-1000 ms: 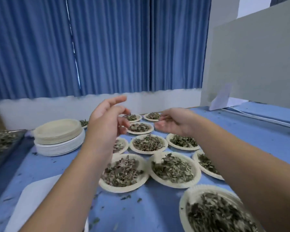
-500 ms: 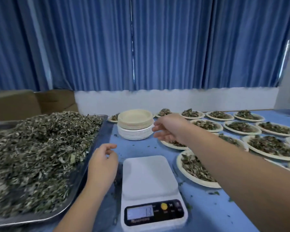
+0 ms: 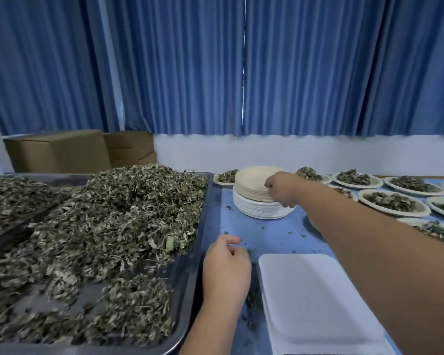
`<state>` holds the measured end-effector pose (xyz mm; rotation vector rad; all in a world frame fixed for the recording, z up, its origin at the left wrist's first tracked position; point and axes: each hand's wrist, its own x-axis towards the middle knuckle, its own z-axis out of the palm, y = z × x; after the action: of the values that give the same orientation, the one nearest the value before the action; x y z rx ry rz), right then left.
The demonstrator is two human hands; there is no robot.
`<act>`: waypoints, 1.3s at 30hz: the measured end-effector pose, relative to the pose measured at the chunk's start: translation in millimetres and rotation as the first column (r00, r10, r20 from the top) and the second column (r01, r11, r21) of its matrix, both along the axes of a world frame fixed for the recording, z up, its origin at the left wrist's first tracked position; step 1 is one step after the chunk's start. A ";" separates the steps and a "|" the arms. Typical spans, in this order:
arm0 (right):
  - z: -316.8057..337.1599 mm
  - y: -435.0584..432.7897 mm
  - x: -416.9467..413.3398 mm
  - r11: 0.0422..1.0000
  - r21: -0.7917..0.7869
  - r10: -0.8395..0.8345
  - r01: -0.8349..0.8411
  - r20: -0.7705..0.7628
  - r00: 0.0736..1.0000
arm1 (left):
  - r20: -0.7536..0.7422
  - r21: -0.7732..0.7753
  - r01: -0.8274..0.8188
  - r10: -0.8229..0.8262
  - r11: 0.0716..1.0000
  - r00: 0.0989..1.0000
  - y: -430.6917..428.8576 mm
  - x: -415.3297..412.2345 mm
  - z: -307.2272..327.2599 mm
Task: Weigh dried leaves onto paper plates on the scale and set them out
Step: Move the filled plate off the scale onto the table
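the bare right arm (image 3: 374, 254) stretches forward and leftward from the lower right corner, nearly straight, forearm filling much of that side. its wrist bends downward, and the right hand (image 3: 280, 189) sits knuckles-up, back toward the camera, its fingers (image 3: 269, 185) curled down and pinching at the near rim of the stack of round tan paper plates (image 3: 251, 181); the thumb is hidden beneath the hand. the bare left forearm (image 3: 210, 329) rises from the bottom edge, short and close to the body. the left hand (image 3: 226, 270) is well apart from the right, back facing the camera, fingers loosely curled inward with the index finger (image 3: 232, 239) slightly extended, holding nothing.
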<state>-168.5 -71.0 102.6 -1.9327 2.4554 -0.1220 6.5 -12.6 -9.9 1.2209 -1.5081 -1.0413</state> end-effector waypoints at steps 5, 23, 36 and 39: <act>1.6 -14.3 -4.0 0.999 -0.028 -0.036 0.038 0.072 0.997 | 0.038 0.002 0.043 -0.044 0.999 0.998 0.2 -0.9 0.0; -0.3 -20.6 -12.4 0.992 -0.126 0.011 -0.007 0.032 0.999 | 0.072 -0.018 0.032 -0.030 0.999 0.997 3.9 -1.4 6.4; 2.8 -13.8 -27.4 0.946 -0.323 0.076 -0.039 0.104 0.992 | 0.079 -0.017 0.050 -0.048 0.999 0.996 6.2 -1.3 7.9; -3.2 -0.8 -25.4 0.914 -0.396 0.135 -0.086 0.098 0.986 | 0.070 -0.021 0.039 -0.037 0.999 0.997 6.2 -2.0 8.8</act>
<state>-193.9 -71.8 99.4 -2.1211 2.3733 -0.7611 4.4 -6.4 -1.1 1.2282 -1.5979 -1.0134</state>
